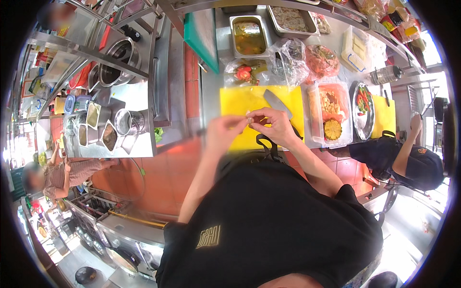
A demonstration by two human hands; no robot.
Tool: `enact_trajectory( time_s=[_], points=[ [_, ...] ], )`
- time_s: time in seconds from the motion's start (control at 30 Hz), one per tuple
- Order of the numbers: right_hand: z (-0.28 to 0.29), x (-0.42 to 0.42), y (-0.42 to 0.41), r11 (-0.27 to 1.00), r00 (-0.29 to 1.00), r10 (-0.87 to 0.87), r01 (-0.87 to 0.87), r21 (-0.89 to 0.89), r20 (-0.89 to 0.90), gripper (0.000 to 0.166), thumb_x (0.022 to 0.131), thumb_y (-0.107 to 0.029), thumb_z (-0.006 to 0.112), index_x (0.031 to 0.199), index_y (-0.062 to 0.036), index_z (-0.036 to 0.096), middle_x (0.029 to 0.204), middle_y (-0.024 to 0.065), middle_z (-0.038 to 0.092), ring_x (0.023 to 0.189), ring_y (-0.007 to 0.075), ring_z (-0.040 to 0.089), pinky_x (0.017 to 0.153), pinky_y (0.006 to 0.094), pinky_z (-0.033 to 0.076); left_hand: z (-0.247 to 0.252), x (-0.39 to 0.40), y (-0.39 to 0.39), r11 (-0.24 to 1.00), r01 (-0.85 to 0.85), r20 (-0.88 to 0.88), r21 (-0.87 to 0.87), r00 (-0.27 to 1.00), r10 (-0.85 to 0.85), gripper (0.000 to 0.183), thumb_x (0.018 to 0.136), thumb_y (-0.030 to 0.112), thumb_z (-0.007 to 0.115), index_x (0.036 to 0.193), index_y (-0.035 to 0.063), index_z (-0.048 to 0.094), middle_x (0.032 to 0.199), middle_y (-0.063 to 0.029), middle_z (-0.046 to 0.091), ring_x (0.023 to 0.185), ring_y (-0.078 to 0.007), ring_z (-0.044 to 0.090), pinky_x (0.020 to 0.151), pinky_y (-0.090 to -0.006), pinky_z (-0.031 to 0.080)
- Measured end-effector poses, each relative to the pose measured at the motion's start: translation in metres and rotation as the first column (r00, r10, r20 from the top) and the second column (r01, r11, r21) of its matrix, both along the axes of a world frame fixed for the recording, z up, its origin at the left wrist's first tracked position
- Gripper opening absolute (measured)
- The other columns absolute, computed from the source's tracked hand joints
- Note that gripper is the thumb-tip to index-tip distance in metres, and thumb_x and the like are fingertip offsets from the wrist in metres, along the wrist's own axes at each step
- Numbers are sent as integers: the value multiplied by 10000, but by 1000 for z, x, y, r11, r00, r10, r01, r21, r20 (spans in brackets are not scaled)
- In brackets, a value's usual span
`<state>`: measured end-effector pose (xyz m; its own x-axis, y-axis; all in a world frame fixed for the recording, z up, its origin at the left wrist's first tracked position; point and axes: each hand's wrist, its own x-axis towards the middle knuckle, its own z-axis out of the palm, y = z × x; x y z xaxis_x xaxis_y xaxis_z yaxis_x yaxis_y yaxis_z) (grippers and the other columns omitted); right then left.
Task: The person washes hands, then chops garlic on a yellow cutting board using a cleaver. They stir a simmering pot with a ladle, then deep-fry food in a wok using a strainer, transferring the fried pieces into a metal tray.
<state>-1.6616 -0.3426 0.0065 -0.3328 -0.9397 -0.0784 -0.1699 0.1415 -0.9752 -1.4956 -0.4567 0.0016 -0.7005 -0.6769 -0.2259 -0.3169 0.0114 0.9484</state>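
Observation:
Above a yellow cutting board point(245, 104), both my hands meet at the fingertips around a small pale piece point(249, 120), perhaps a garlic clove. My left hand point(230, 129) is slightly blurred, its thumb and fingers pinched at the piece. My right hand point(271, 124) holds the piece between thumb and forefinger. Behind my right hand a kitchen knife point(277, 103) lies on the board. A clear plastic box point(314, 122) to the right holds a red bag of pale pieces point(329, 100) and a carved yellow pineapple-like piece point(332, 129).
Beyond the board lie plastic bags point(288, 61) and a steel pan of soup-like food point(248, 36). A green cutting board point(201, 39) stands at the left. An oval metal platter point(363, 111) holds cut vegetables. Co-workers stand at far right point(414, 162) and far left point(65, 176).

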Motion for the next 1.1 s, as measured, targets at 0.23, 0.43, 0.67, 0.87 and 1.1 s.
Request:
enact_trajectory(
  time_s=[0.23, 0.43, 0.67, 0.87, 1.1],
  points=[
    [-10, 7, 3, 999, 973, -35, 29, 27, 227, 179, 877, -95, 686, 1046, -37, 697, 996, 20, 697, 926, 113, 649, 798, 281, 539, -2, 5, 3, 997, -77, -43, 28, 996, 79, 225, 889, 195, 702, 975, -13, 714, 803, -80, 719, 701, -117, 669, 634, -257, 518],
    [-7, 9, 1, 999, 889, 36, -15, -50, 456, 173, 883, -73, 697, 1045, -18, 670, 1025, 21, 668, 957, 105, 629, 833, 279, 529, -10, 8, 2, 935, -78, -166, 346, 976, 143, 233, 915, 154, 669, 1046, -38, 672, 938, -112, 702, 815, -164, 683, 669, -293, 594],
    [-8, 5, 0, 998, 787, 68, -45, -53, 613, 215, 920, -60, 657, 1123, 4, 630, 1036, 57, 656, 916, 133, 649, 808, 299, 574, -3, 7, 3, 880, -36, -158, 473, 979, 125, 243, 918, 156, 665, 1087, -18, 678, 1013, -102, 694, 884, -174, 674, 665, -297, 597],
    [-10, 13, 2, 1000, 900, -2, 2, 1, 435, 275, 932, -158, 653, 1145, 16, 655, 995, 54, 690, 858, 121, 653, 766, 265, 528, -6, 3, 11, 915, -137, -142, 380, 969, 204, 218, 877, 196, 733, 1001, 20, 702, 888, -48, 709, 786, -103, 665, 624, -247, 545],
    [-10, 10, 4, 1000, 859, -18, 4, 28, 512, 314, 960, -194, 628, 1178, 30, 647, 982, 61, 692, 826, 123, 657, 760, 258, 533, -10, 2, 13, 954, -137, -167, 268, 968, 186, 184, 881, 153, 729, 980, 4, 687, 877, -47, 706, 776, -102, 662, 660, -255, 544]
  ],
)
